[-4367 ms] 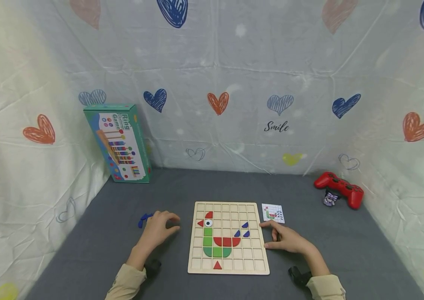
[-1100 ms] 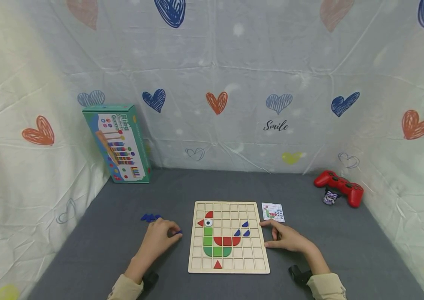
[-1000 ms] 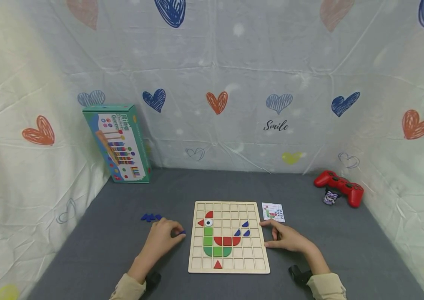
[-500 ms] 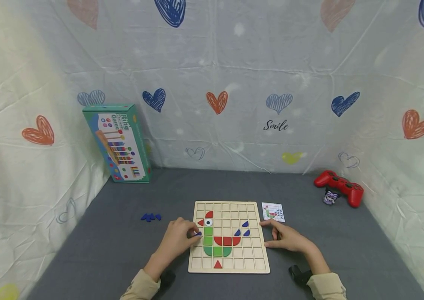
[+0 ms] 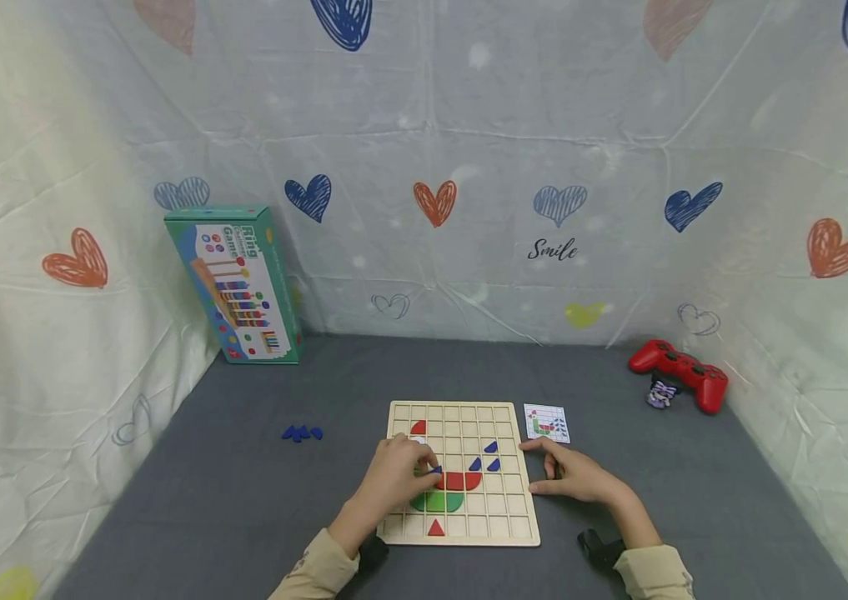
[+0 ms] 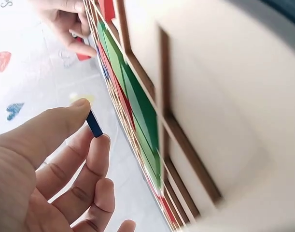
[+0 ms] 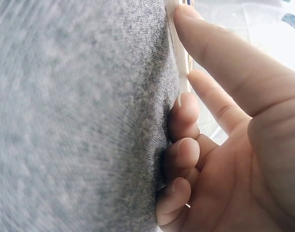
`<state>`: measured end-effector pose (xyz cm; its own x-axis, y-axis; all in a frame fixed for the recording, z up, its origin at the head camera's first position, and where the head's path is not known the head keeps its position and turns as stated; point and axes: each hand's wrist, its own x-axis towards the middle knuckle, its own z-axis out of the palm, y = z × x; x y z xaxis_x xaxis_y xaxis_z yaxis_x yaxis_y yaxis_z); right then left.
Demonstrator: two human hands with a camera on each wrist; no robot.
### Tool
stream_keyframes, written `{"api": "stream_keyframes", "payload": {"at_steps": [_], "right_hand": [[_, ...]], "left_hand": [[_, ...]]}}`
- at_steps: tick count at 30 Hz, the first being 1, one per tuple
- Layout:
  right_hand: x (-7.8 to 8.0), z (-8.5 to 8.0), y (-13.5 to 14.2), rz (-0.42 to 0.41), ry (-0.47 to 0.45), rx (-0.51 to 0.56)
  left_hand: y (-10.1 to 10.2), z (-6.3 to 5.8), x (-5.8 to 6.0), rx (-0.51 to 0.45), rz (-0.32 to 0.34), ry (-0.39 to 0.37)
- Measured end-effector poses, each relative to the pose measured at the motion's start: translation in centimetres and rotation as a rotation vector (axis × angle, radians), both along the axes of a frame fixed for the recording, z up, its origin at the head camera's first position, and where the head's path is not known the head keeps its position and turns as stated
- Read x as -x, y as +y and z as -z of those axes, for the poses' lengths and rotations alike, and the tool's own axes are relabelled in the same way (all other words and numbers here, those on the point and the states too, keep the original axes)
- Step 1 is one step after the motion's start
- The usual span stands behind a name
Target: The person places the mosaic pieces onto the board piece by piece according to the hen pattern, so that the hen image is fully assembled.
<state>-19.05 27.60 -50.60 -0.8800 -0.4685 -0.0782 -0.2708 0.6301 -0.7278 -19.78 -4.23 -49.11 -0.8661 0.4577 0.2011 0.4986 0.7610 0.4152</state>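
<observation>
My left hand (image 5: 395,473) is over the left part of a wooden grid board (image 5: 502,507). It pinches a small blue puzzle piece (image 6: 94,124) between thumb and fingertips, held just off the board in the left wrist view. Red, green and blue pieces lie in the grid: a red row (image 5: 461,481), a green row (image 5: 439,502), several blue pieces (image 5: 494,465) and a red triangle (image 5: 435,528). The hand hides some pieces at the left. At the board's right edge, my right hand (image 5: 577,479) touches the rim with thumb and index finger, its other fingers bent.
Several loose blue pieces (image 5: 301,433) lie left of the board. A pattern card (image 5: 546,423) sits at its upper right. A green box (image 5: 243,287) stands back left; a red game controller (image 5: 679,375) with a small figure (image 5: 661,394) lies back right.
Near the loose pile, my left hand took hold of a blue piece. It then carried the piece right, over the board. My right hand has stayed at the board's edge.
</observation>
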Motion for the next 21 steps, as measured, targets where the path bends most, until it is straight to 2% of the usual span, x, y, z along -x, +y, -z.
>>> {"api": "stream_keyframes", "payload": {"at_steps": [9, 17, 21], "right_hand": [[0.0, -0.2, -0.1, 0.002, -0.017, 0.01], [0.0, 0.0, 0.0, -0.009, -0.009, 0.007], [0.0, 0.0, 0.0, -0.01, 0.001, 0.01]], "left_hand": [[2.6, -0.2, -0.5, -0.004, 0.028, 0.045], [4.6, -0.4, -1.0, 0.031, 0.02, 0.021], [5.5, -0.2, -1.2, 0.036, 0.013, 0.049]]}}
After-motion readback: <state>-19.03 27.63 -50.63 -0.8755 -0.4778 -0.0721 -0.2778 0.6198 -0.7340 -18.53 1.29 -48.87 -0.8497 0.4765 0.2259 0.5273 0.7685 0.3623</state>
